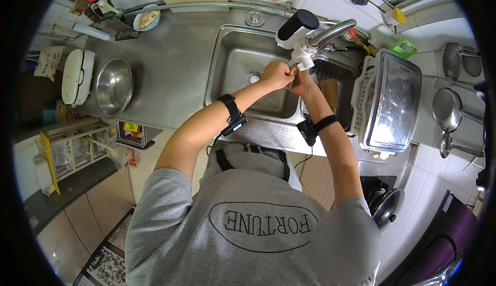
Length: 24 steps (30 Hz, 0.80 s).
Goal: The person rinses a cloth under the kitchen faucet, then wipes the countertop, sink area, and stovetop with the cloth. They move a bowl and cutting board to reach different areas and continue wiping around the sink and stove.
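My left hand [277,75] and my right hand [302,83] meet over the right side of the stainless steel sink basin [236,65]. Between their fingers is a small light-brown lump [293,72], too covered by the fingers to name. Just above it hangs the white spout end of the faucet [306,63]; whether water runs cannot be told. Behind my right wrist lies a dark second basin [343,111] with a wire rack and a brown rectangular pad or block [329,92]. A round drain [254,77] shows left of my hands.
A steel bowl [114,86] and a white lidded appliance [78,77] stand at the counter's left. A small bowl of pale food pieces [147,19] sits behind. On the right is a dish rack with a clear lid [393,100]. Ladles [446,107] hang on the right wall.
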### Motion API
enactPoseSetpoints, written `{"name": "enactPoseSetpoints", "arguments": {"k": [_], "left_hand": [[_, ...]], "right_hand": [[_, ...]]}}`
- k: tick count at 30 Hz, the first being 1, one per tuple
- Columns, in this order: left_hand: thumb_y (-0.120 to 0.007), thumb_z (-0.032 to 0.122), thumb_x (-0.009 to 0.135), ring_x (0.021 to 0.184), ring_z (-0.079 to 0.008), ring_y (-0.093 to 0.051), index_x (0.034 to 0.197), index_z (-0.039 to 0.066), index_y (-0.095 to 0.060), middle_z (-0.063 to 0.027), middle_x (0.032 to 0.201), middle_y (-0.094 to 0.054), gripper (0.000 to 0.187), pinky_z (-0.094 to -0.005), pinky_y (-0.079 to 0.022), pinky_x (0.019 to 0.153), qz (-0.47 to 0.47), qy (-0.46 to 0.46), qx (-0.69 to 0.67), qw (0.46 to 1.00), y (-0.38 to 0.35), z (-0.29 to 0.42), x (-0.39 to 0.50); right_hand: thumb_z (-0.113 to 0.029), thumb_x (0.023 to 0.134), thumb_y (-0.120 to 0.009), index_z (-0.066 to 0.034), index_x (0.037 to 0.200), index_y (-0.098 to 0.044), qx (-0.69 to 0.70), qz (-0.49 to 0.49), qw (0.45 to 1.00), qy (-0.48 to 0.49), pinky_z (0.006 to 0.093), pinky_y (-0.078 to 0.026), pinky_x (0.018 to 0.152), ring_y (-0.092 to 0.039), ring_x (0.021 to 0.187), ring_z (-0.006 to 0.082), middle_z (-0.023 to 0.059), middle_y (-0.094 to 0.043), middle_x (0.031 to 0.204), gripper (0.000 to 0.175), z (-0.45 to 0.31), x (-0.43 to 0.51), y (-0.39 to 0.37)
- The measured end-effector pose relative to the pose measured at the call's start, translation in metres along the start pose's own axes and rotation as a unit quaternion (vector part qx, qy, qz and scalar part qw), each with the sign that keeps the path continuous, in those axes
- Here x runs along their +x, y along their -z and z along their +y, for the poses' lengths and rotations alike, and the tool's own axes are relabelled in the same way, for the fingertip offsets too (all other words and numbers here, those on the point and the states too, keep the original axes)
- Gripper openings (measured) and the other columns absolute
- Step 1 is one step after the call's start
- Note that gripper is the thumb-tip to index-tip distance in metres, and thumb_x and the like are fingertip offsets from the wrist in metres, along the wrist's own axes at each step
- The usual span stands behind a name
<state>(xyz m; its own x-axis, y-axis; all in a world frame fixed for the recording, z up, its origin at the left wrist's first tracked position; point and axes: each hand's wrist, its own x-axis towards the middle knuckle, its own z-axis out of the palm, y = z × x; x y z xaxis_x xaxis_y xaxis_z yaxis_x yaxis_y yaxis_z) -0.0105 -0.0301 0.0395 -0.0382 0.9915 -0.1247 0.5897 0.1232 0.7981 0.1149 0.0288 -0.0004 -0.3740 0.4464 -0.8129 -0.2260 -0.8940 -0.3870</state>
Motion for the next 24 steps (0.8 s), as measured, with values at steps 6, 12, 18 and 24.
{"name": "enactPoseSetpoints", "arguments": {"k": [6,12,18,24], "left_hand": [[-0.069,0.028,0.067,0.065,-0.0269,-0.064,0.076,0.004,-0.067,-0.0123,0.07,-0.065,0.025,-0.0364,-0.049,0.061,0.005,0.002,0.025,1.0,0.001,-0.002,0.008],[-0.067,0.029,0.068,0.07,-0.0284,-0.064,0.078,0.008,-0.068,-0.0117,0.075,-0.066,0.023,-0.0379,-0.05,0.064,0.018,-0.009,0.025,0.999,-0.004,-0.004,0.011],[-0.059,0.026,0.076,0.081,-0.0297,-0.063,0.087,0.013,-0.069,-0.012,0.085,-0.066,0.02,-0.0386,-0.049,0.07,-0.003,0.032,0.027,0.999,0.0,0.002,0.014],[-0.052,0.02,0.081,0.086,-0.0302,-0.063,0.095,0.014,-0.068,-0.0131,0.091,-0.066,0.023,-0.0382,-0.049,0.074,-0.023,0.075,0.014,0.997,0.012,0.008,0.011]], "right_hand": [[-0.044,0.088,-0.05,-0.0111,0.096,-0.056,0.02,-0.005,1.0,-0.005,0.0451,-0.053,0.076,-0.062,0.088,0.0242,0.0073,-0.061,0.098,0.034,-0.005,0.003,-0.004],[-0.043,0.085,-0.055,-0.0108,0.097,-0.058,0.057,-0.03,0.998,0.018,0.0448,-0.052,0.08,-0.062,0.092,0.0248,0.008,-0.062,0.099,0.035,-0.006,0.001,-0.002],[-0.043,0.082,-0.059,-0.0108,0.096,-0.06,0.101,-0.041,0.994,-0.003,0.0456,-0.051,0.081,-0.061,0.094,0.0255,0.0079,-0.063,0.099,0.035,-0.013,0.014,0.007],[-0.044,0.079,-0.06,-0.01,0.094,-0.06,0.116,-0.213,0.968,-0.063,0.0464,-0.051,0.081,-0.062,0.089,0.0271,0.0088,-0.063,0.097,0.037,-0.021,0.037,0.019]]}}
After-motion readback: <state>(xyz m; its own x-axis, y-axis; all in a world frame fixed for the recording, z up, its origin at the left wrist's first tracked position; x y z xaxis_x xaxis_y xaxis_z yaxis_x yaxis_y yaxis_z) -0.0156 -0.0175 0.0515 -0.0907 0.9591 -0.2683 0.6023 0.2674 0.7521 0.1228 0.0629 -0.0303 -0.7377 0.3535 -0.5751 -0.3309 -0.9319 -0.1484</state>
